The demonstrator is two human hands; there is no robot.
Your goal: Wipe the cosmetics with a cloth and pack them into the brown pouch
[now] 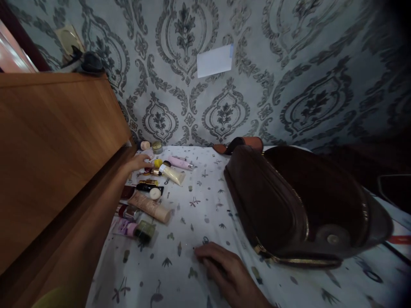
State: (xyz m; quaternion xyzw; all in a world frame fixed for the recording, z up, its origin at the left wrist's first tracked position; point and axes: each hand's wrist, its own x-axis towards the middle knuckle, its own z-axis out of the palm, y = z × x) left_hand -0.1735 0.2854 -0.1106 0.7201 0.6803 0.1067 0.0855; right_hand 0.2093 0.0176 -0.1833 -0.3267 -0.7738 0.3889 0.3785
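Grey patterned wallpaper [226, 111] covered the wall beyond the far edge of a surface spread with a printed white cloth [189, 273]; a wooden cabinet [61, 141] stood along the left edge. A dark brown bag [266, 201] took up much of the right half. Between it and the left edge rested the right hand [229, 271], loosely curled, nothing visible in it. The left hand [139, 163] was at the far left corner, fingers half bent; whether they gripped anything could not be told. Near the left edge lay a beige tube [150, 207], a cream tube [173, 173] and a pink tube [180, 162], likely soft-bodied, best held near their caps. Smallest, a yellow item [157, 163] sat just beside the left fingertips; it looked light, stiff and perhaps slippery, suited to a pinch across its sides.
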